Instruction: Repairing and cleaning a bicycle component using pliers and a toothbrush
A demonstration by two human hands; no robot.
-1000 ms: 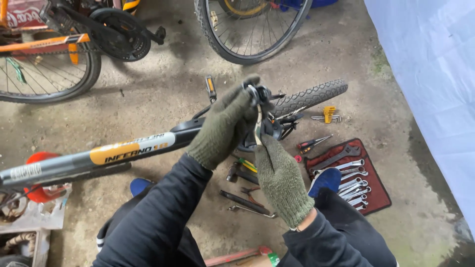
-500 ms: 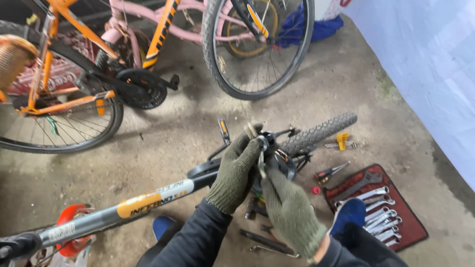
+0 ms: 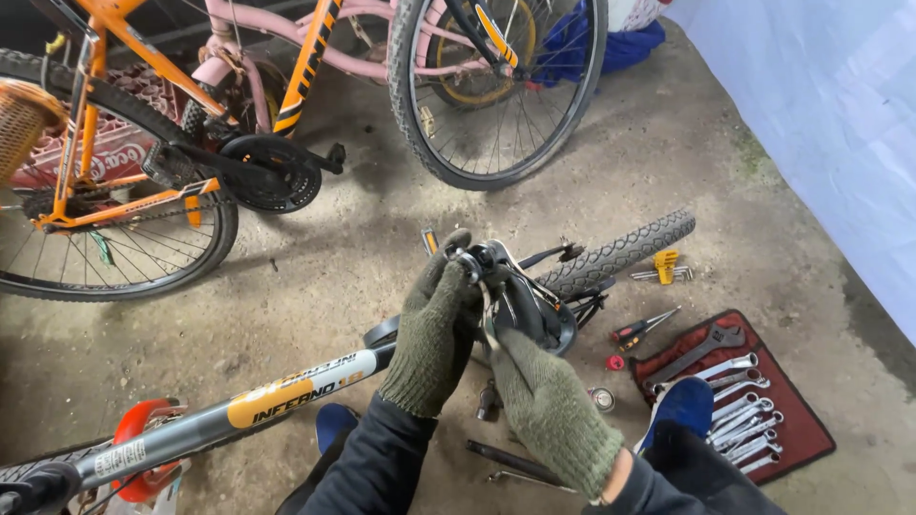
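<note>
Left hand [image 3: 437, 329], gloved, wraps the crank end of the overturned bike frame [image 3: 239, 415]; the right hand [image 3: 549, 410] pinches a thin silver tool or cable at the black gear part [image 3: 520, 300], though I cannot tell which. It looks like an adjustment at the crank, likely needing a steady small turn next. The frame's long axis runs from 8 o'clock up toward 2 o'clock, its tyre [image 3: 620, 256] pointing at 2. Wrenches lie in a red roll [image 3: 806, 439] at 4 o'clock.

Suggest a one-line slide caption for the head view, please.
Two gloved hands, left hand and right hand, grip a bicycle part above a wrench roll.
</note>
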